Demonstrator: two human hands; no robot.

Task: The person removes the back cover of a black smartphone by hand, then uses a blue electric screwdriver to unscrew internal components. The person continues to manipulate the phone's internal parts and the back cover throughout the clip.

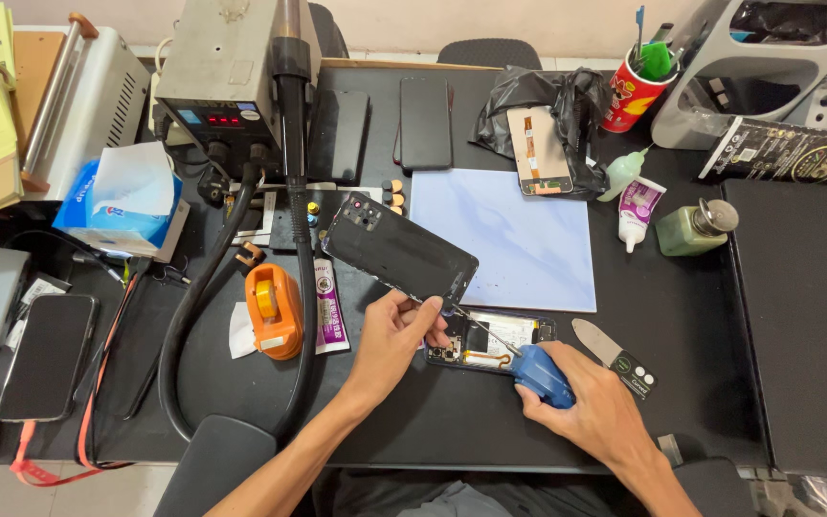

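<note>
From the head camera: left hand (390,335) pinching the lower edge of a black back cover (399,251), tilted up off the opened phone (490,342) so the inside stays exposed. Right hand (591,407) wrapped tight around a blue-handled tool (540,375), its thin metal tip angled into the gap at the phone's upper left corner. Phone flat on the black table (681,316), just below a pale blue mat (514,239), an orange tape dispenser (273,311) off to the left.
</note>
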